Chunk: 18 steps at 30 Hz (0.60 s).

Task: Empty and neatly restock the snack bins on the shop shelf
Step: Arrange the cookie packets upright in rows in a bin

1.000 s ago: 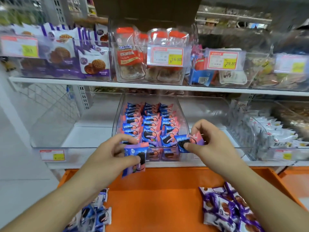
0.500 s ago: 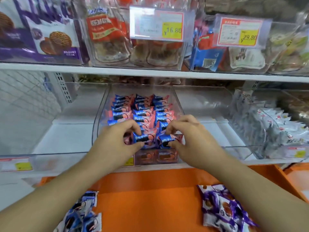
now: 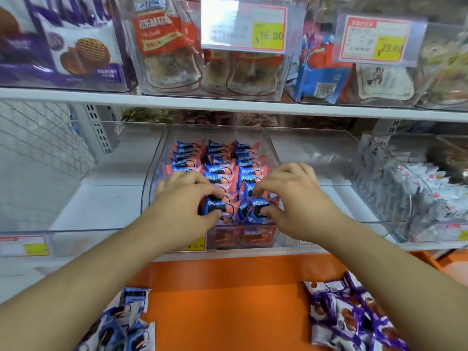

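Snack packets (image 3: pixel 217 207) pinched between both hands' fingertips (image 3: pixel 215 192)

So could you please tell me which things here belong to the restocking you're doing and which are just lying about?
In use:
- left hand, pinching a blue snack pack
- right hand, pinching another pack
- clear bin being filled
- loose blue packs on the orange tray

Lying about:
- purple packs
- white packs
- upper-shelf jars

Upper shelf: the yellow-and-white price tag (image 3: pixel 244 26) on the clear plastic bin reads 16.80. Beside it, the red-bordered price tag (image 3: pixel 377 39) reads 29.80. Other print's too blurred.
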Motion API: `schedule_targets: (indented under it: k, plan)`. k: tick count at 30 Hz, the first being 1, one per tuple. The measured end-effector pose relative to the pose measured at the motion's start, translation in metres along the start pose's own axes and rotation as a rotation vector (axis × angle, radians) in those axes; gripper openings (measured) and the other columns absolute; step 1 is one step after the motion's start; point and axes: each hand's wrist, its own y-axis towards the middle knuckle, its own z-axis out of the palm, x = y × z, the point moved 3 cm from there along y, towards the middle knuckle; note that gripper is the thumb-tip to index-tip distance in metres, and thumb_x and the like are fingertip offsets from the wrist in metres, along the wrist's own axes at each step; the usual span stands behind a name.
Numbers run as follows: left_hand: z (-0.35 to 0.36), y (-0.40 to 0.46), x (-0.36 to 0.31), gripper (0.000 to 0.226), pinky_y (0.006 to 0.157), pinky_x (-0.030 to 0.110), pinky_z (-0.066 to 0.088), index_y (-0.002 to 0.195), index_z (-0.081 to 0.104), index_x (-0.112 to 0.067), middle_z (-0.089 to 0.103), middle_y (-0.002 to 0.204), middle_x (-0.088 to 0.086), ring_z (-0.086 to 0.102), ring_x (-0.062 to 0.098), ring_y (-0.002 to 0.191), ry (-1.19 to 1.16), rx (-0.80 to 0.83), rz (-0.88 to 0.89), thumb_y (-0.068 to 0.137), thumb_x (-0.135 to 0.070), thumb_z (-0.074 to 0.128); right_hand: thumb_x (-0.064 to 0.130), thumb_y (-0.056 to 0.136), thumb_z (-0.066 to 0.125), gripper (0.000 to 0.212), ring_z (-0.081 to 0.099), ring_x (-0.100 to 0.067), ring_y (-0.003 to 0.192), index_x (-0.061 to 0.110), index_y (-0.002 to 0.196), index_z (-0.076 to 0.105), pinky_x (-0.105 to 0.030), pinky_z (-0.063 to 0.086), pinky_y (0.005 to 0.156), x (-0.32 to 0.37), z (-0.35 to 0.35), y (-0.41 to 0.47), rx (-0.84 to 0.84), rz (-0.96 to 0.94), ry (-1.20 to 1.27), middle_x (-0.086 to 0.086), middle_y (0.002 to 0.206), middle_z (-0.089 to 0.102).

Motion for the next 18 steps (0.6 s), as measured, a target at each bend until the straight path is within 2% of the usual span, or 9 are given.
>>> schedule_targets:
  k: [3, 7, 10, 13, 15, 18]
  plan:
    - [0.0030, 0.0027, 0.0037, 0.042, 0.110, 0.038, 0.021, 0.133, 0.057, -0.047, 0.051, 0.138, -0.022, 0.030, 0.010, 0.134, 0.050, 0.011, 0.007, 0.093, -0.059, 0.064, 0.038, 0.085, 0.082, 0.044, 0.039, -0.013, 0.125, 0.039, 0.126, 0.068, -0.030, 0.013, 0.110, 0.0004, 0.0018, 0.0033, 0.077, -0.005, -0.002, 0.023, 0.122, 0.065]
    - [0.0054, 0.0032, 0.0072, 0.063, 0.118, 0.040, 0.016, 0.150, 0.044, -0.044, 0.044, 0.148, -0.021, 0.025, 0.010, 0.142, 0.119, 0.021, 0.028, 0.093, -0.066, 0.057, 0.050, 0.087, 0.077, 0.052, 0.036, -0.015, 0.129, 0.038, 0.136, 0.066, -0.037, 0.013, 0.116, 0.0007, 0.0020, 0.0009, 0.113, -0.012, -0.060, 0.016, 0.123, 0.063]
    - [0.0064, 0.0047, 0.0074, 0.058, 0.118, 0.037, 0.016, 0.147, 0.050, -0.041, 0.046, 0.141, -0.022, 0.032, 0.008, 0.137, 0.118, 0.024, 0.056, 0.094, -0.064, 0.058, 0.056, 0.086, 0.073, 0.045, 0.039, -0.019, 0.124, 0.035, 0.125, 0.073, -0.039, 0.015, 0.115, 0.0004, 0.0026, -0.0006, 0.077, -0.019, -0.155, 0.011, 0.110, 0.061]
    - [0.0068, 0.0045, 0.0066, 0.049, 0.114, 0.033, 0.029, 0.139, 0.058, -0.038, 0.050, 0.131, -0.022, 0.039, 0.006, 0.128, 0.060, 0.013, 0.081, 0.094, -0.056, 0.065, 0.056, 0.077, 0.078, 0.037, 0.045, -0.025, 0.115, 0.028, 0.102, 0.080, -0.041, 0.021, 0.112, -0.0019, 0.0038, -0.0007, 0.002, -0.014, -0.254, 0.007, 0.100, 0.059]
    - [0.0076, 0.0031, 0.0069, 0.046, 0.107, 0.027, 0.038, 0.136, 0.061, -0.036, 0.050, 0.127, -0.022, 0.043, 0.004, 0.122, -0.004, 0.005, 0.079, 0.093, -0.051, 0.069, 0.056, 0.073, 0.081, 0.038, 0.046, -0.026, 0.116, 0.027, 0.098, 0.079, -0.041, 0.022, 0.109, -0.0016, 0.0048, -0.0003, 0.003, -0.002, -0.265, 0.006, 0.103, 0.060]
    - [0.0083, 0.0024, 0.0073, 0.041, 0.095, 0.020, 0.038, 0.131, 0.065, -0.033, 0.049, 0.123, -0.022, 0.049, 0.002, 0.112, -0.062, -0.012, 0.059, 0.093, -0.046, 0.072, 0.057, 0.074, 0.080, 0.039, 0.043, -0.023, 0.123, 0.028, 0.100, 0.076, -0.039, 0.019, 0.111, 0.0011, 0.0047, 0.0005, 0.027, 0.000, -0.267, 0.010, 0.107, 0.065]
